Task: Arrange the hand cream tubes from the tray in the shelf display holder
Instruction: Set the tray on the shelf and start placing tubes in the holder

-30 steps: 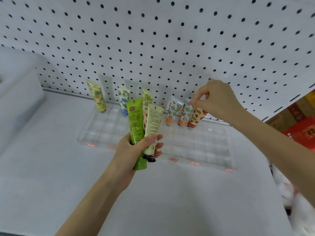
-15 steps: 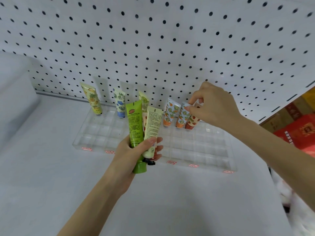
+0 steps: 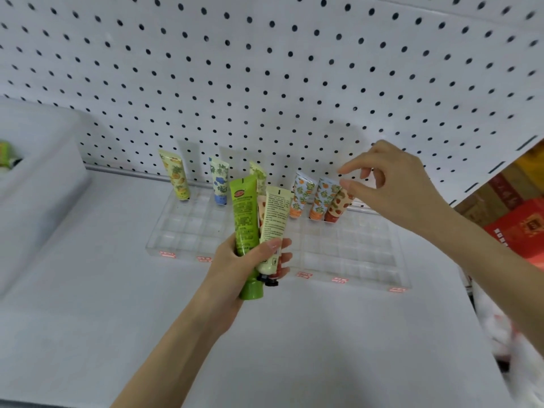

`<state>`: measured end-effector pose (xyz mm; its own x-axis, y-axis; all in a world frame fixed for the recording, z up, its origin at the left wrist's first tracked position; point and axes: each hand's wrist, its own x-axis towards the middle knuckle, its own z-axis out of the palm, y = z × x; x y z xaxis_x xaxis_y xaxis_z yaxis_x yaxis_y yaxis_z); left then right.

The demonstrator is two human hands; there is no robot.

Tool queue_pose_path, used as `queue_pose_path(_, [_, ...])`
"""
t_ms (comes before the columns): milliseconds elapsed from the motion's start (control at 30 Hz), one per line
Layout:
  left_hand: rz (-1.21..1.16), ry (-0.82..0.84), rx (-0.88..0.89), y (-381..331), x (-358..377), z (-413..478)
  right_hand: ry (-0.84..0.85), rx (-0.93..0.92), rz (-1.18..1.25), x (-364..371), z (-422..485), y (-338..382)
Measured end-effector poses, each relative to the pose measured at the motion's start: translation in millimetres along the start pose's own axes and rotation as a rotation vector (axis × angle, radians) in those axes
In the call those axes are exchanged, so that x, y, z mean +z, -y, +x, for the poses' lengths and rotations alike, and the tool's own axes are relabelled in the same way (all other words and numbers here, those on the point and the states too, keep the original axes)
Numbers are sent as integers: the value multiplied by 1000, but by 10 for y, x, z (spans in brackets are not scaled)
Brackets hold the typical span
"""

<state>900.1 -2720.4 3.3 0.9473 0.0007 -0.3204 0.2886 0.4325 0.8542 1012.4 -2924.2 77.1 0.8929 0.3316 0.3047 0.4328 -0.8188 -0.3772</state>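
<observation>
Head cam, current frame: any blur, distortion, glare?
Head view: wide-angle bows the pegboard rows; holes smear near the corners; light soft, no hard glare, faint shadows behind standing tubes; clear holder barely contrasts with the shelf; green tube sharp.

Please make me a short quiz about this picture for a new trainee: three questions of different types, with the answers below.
1. True or false: the left hand holds only one tube.
2. Multiple choice: in which row of the clear holder are the standing tubes?
A) the front row
B) the back row, next to the pegboard
C) the middle row
3. Count: how many tubes stand in the holder?

Key
1. False: it holds a green tube, a cream tube and a partly hidden third tube.
2. B
3. Six
</observation>
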Motion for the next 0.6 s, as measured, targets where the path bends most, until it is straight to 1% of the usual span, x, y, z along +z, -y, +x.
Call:
queue_pose_path(67, [4,23,10,-14,12,-38,47,23,175,-57,-145,145])
queue_pose_path(167, [42,66,24,-36,43,-108,235,123,513,-97,-354,417])
queue_pose_path(200, [54,81,28,-45,56,-133,284,171,590,-92,-412,492])
queue_pose_path(267, [68,102,34,-51,76,-180,341,248,652,-60,-501,611])
queue_pose_path(367, [122,105,39,-47,76,-250,312,361,686,4,-587,743])
queue_pose_path(467, [222,82,48,-54,48,-327,287,499,777,43,-660,882])
queue_pose_path(600, [314,63,97,-76,-30,-460,252,560,785,98,-738,1089])
